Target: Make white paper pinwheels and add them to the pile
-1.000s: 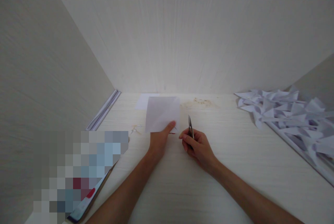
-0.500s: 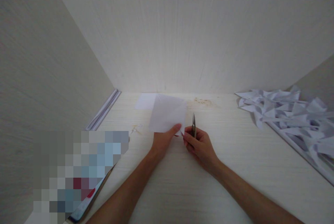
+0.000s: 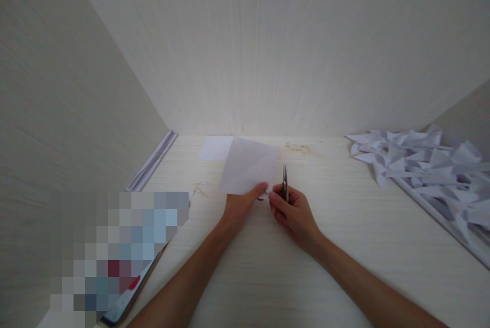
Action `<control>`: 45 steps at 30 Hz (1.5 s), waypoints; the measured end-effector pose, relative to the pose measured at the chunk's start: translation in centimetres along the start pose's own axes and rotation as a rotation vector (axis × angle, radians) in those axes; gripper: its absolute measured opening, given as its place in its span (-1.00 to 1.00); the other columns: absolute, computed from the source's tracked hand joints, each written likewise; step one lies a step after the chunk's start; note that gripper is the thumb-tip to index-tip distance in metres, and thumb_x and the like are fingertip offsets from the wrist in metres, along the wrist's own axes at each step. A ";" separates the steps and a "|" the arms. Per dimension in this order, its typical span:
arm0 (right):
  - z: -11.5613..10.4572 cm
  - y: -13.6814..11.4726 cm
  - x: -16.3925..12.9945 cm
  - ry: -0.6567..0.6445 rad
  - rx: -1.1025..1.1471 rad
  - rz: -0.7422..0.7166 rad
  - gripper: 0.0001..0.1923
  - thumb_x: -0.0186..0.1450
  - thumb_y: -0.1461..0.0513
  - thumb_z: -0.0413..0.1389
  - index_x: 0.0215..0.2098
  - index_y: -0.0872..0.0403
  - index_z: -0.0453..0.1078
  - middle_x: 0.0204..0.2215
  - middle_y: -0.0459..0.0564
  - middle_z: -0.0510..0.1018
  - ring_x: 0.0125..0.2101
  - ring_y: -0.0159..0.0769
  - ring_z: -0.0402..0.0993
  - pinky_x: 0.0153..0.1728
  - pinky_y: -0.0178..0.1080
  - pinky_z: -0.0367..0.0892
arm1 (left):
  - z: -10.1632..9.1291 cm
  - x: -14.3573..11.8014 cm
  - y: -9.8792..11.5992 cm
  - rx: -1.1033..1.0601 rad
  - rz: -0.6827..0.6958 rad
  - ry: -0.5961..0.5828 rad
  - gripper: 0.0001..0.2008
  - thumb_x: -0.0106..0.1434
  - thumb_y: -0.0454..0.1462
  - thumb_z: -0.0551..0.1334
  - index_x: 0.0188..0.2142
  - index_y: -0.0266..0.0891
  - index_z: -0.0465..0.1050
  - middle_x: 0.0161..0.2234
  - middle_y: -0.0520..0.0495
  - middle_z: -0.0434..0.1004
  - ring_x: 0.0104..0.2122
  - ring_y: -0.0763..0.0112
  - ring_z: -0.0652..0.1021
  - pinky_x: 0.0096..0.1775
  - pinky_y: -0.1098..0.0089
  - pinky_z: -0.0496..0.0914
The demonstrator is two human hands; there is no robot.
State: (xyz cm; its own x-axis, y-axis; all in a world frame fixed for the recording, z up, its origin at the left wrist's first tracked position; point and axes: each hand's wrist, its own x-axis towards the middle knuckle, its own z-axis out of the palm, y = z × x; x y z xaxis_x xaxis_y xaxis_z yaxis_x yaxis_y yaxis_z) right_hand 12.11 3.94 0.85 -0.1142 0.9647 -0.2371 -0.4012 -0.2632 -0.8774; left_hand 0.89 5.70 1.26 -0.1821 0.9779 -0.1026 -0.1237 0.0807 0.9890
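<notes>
Nearest, at the left edge of the pale wood-grain bench [image 3: 268,277]: a blurred-out patch over a flat dark-edged object [image 3: 126,292] with a red mark. Farther in, at mid bench: left hand [image 3: 239,205], fingers pinching the near edge of a white paper square [image 3: 248,167], thumb on top, sheet lifted and tilted off the surface. Just right of it: right hand [image 3: 293,210], fingers curled and pressed together around small metal scissors [image 3: 285,185], blades closed and pointing away, tips just beside the right corner of the paper. Between the hands, a small red bit, too small to tell what. Left of the hands, faint yellowish scraps [image 3: 199,188]. Farther back: a second white sheet [image 3: 214,148] flat against the rear wall, a brownish stain [image 3: 298,148] to its right. Far right: a heap of folded white paper shapes [image 3: 424,159]. Far left, along the side wall: a stack of white sheets [image 3: 153,162] on edge.
</notes>
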 end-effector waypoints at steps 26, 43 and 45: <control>-0.1 0.1 -0.1 0.033 -0.147 -0.083 -0.65 -0.04 0.07 0.22 -0.63 0.12 0.19 -0.83 -0.26 0.24 -0.83 -0.63 0.00 -0.83 -0.47 -0.15 | 0.2 -0.4 0.5 -0.036 -0.064 -0.096 -0.79 -0.14 -0.28 0.29 -0.42 -0.24 0.46 -0.43 -0.06 0.54 -0.32 0.32 0.51 -0.13 0.27 0.33; -0.2 0.2 -0.2 -0.147 -0.065 -0.111 -0.69 0.14 0.01 0.04 -0.35 0.09 0.23 -0.70 -0.24 0.31 -0.80 -0.61 0.02 -0.80 -0.46 -0.10 | 0.0 0.7 0.2 -0.305 -0.083 0.074 -0.85 -0.13 -0.28 0.29 -0.51 -0.26 0.39 -0.52 0.05 0.43 -0.54 0.49 0.42 -0.58 0.51 0.29; -0.3 0.3 -0.2 -0.210 -0.070 -0.104 -0.70 0.18 0.03 0.00 -0.31 0.09 0.23 -0.66 -0.23 0.31 -0.78 -0.61 0.05 -0.78 -0.46 -0.08 | -0.2 1.0 0.2 -0.364 -0.065 0.103 -0.83 -0.11 -0.27 0.29 -0.48 -0.27 0.38 -0.53 0.06 0.43 -0.53 0.52 0.43 -0.58 0.54 0.28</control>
State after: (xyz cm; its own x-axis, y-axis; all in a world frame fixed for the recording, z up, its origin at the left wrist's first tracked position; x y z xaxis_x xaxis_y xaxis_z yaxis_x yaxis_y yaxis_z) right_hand 12.29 3.66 0.56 -0.2652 0.9624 -0.0586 -0.3574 -0.1546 -0.9211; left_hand 0.49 6.61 1.31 -0.2571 0.9471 -0.1922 -0.4731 0.0500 0.8796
